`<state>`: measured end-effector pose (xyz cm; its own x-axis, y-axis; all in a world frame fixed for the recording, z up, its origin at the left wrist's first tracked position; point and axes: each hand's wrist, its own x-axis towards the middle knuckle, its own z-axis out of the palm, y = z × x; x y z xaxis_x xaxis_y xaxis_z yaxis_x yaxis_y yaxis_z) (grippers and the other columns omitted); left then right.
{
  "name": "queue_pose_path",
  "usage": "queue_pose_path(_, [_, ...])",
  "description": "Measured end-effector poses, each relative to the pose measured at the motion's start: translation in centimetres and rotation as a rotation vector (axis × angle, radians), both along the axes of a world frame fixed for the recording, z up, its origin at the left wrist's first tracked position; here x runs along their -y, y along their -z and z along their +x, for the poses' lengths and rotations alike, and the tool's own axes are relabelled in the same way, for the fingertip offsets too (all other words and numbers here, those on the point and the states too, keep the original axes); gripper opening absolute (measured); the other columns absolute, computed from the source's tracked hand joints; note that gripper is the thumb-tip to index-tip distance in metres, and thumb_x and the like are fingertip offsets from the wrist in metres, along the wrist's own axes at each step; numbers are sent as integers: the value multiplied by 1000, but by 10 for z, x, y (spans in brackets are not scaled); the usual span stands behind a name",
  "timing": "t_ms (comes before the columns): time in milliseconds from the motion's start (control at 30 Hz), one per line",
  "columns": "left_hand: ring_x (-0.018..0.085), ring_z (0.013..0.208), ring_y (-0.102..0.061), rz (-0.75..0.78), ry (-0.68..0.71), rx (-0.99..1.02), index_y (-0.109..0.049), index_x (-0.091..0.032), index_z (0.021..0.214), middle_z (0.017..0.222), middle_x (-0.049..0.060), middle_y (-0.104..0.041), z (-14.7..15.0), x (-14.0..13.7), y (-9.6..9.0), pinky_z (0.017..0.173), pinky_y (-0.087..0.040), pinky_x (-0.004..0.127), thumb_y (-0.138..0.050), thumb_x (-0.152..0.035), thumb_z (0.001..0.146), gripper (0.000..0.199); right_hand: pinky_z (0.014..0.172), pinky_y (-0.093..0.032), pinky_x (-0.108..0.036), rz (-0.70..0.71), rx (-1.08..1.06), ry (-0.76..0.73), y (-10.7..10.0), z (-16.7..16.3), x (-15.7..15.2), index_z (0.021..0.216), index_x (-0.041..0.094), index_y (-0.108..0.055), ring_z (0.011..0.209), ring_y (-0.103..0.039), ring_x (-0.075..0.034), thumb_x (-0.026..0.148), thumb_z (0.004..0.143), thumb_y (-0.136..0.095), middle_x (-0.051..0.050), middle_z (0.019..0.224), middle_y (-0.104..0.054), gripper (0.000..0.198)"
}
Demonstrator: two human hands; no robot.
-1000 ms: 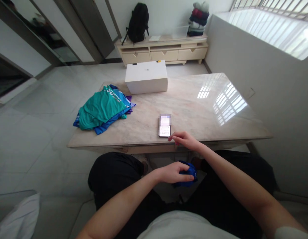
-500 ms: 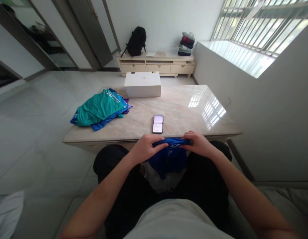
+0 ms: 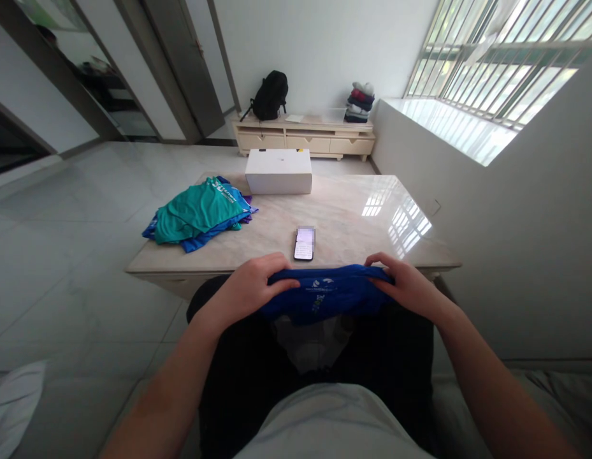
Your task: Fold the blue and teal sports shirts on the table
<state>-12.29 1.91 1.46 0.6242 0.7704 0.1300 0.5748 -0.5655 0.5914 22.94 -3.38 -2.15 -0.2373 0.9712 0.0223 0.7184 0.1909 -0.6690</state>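
Observation:
A dark blue garment (image 3: 334, 296) with small white print, probably a shirt, is stretched between my two hands, above my knees at the table's near edge. My left hand (image 3: 257, 287) pinches its upper left part, thumb on top. At the upper right, my right hand (image 3: 401, 280) is closed on the cloth the same way. The lower part of the garment hangs over my lap. Just beyond it, a phone (image 3: 304, 243) with a lit screen lies on the marble table (image 3: 353, 236).
A loose pile of green and blue clothes (image 3: 195, 213) lies on the table's left. Near the far edge stands a white box (image 3: 279, 172). A low cabinet (image 3: 308, 141) along the wall bears a black backpack (image 3: 271, 95) and a stack of folded clothes (image 3: 359, 102).
My hands have moved apart, spreading the blue garment wider, so more of its print shows. The view has tilted up slightly.

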Motion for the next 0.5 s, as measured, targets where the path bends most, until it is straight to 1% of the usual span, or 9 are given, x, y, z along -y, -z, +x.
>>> queue_pose_path(33, [19, 85, -63, -35, -19, -9, -70, -19, 91, 92, 1, -71, -3, 6, 6, 80, -46, 26, -63, -53, 94, 35, 71, -52, -31, -11, -29, -22, 1, 0, 7, 128, 25, -63, 75, -66, -19, 37, 95, -62, -3, 93, -74, 35])
queue_pose_path(100, [19, 81, -64, -96, -103, -29, -68, -19, 88, 88, 1, -71, -6, 18, 19, 75, -45, 26, -60, -58, 95, 40, 88, -55, -35, -29, -92, -64, 7, -2, 19, 135, 28, -63, 97, -70, -24, 36, 97, -61, -6, 117, -74, 39])
queue_pose_path(133, [19, 78, -64, -116, -159, -40, -68, -19, 87, 85, 1, -71, -7, 23, 26, 72, -43, 26, -58, -60, 95, 44, 93, -55, -36, -41, -124, -75, 12, -3, 25, 135, 28, -63, 104, -70, -25, 36, 98, -60, -6, 123, -72, 38])
queue_pose_path(167, [19, 76, -63, -133, -208, -52, -66, -19, 84, 81, 1, -70, -7, 28, 32, 70, -42, 26, -56, -63, 96, 47, 97, -54, -37, -50, -154, -71, 19, -5, 30, 134, 28, -65, 108, -69, -25, 37, 100, -58, -6, 124, -72, 36])
queue_pose_path(233, [18, 72, -63, -169, -251, -85, -63, -19, 81, 76, 0, -68, -6, 34, 43, 66, -39, 26, -55, -65, 96, 49, 99, -53, -37, -54, -215, -33, 35, -10, 38, 129, 25, -67, 109, -69, -24, 36, 101, -57, -7, 121, -72, 32])
queue_pose_path(300, [18, 72, -64, -217, -223, -115, -63, -20, 82, 73, -1, -67, -6, 36, 49, 65, -37, 26, -58, -64, 95, 46, 98, -53, -35, -51, -289, 16, 52, -14, 42, 123, 23, -69, 108, -68, -23, 34, 100, -59, -6, 117, -73, 28])
queue_pose_path(400, [18, 78, -66, -292, -124, -87, -67, -21, 94, 83, -2, -71, -8, 31, 51, 69, -40, 26, -65, -56, 94, 34, 88, -54, -29, -67, -436, 73, 68, -14, 43, 114, 21, -71, 97, -68, -20, 35, 95, -66, -5, 106, -73, 24])
queue_pose_path(500, [18, 88, -68, -375, 2, 5, -70, -22, 103, 96, -2, -73, -12, 21, 47, 80, -45, 25, -68, -47, 93, 26, 76, -54, -24, -107, -607, 96, 71, -12, 42, 106, 19, -71, 85, -67, -16, 35, 87, -78, -5, 98, -72, 26])
